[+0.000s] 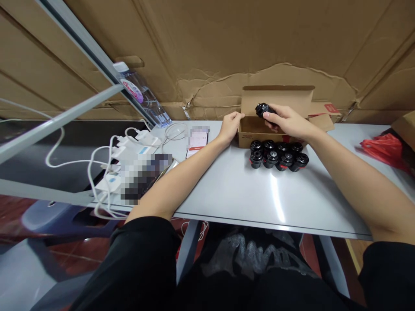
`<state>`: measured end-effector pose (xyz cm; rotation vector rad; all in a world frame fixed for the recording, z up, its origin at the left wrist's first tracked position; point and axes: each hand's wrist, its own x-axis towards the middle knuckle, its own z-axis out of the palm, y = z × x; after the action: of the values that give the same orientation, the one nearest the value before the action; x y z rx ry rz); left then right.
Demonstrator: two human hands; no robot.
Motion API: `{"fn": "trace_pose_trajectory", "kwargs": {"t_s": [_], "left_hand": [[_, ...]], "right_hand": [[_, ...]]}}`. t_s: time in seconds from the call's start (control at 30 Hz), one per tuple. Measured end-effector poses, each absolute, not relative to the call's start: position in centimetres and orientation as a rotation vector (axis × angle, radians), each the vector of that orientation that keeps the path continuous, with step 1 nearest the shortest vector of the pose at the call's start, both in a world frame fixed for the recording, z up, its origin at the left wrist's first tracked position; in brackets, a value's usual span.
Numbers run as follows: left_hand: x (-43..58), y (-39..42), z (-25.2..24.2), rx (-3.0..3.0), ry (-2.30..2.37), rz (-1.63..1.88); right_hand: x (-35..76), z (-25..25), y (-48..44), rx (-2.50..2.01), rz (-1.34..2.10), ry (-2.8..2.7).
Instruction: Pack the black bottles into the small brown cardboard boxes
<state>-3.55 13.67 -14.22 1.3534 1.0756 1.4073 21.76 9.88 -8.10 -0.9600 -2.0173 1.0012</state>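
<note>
The right hand (288,122) grips a black cylindrical part (264,110) between thumb and curled fingers, holding it in the air above an open kraft cardboard box (256,138). The box's tall lid (277,99) stands up at the back. The left hand (231,127) is relaxed and open, its fingertips (241,115) touching the box's left top edge, and it holds nothing.

Just in front of the box, eight matching black parts (279,155) stand in two tight rows of four on the desk (259,194), and several show a red marking near the base. Part of the box's interior is visible, but I cannot tell what lies inside it.

Left of the hands lie a smartphone (197,141) with a blurred screen and a larger blurred device (145,178). Beyond them, white chargers (129,151) trail tangled white cables over the desk's left end. A clear plastic water bottle (141,93) lies tilted behind them against a grey metal rail (87,116). A red plastic bag (384,151) sits at the far right beside another cardboard box (405,129). Torn corrugated cardboard sheeting (259,43) covers the wall behind.
</note>
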Motion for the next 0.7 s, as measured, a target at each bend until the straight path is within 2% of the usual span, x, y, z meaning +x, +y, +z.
{"fn": "trace_pose_trajectory", "kwargs": {"t_s": [0.5,0.7], "left_hand": [[-3.5,14.8,-16.4,1.271,0.995,1.469],[-3.5,15.0,-16.6,1.294,1.023,1.440]], "right_hand": [[22.1,-7.5,9.4,-1.110,0.667,-2.094],[22.0,-7.6,9.4,-1.095,0.676,-2.080]]}}
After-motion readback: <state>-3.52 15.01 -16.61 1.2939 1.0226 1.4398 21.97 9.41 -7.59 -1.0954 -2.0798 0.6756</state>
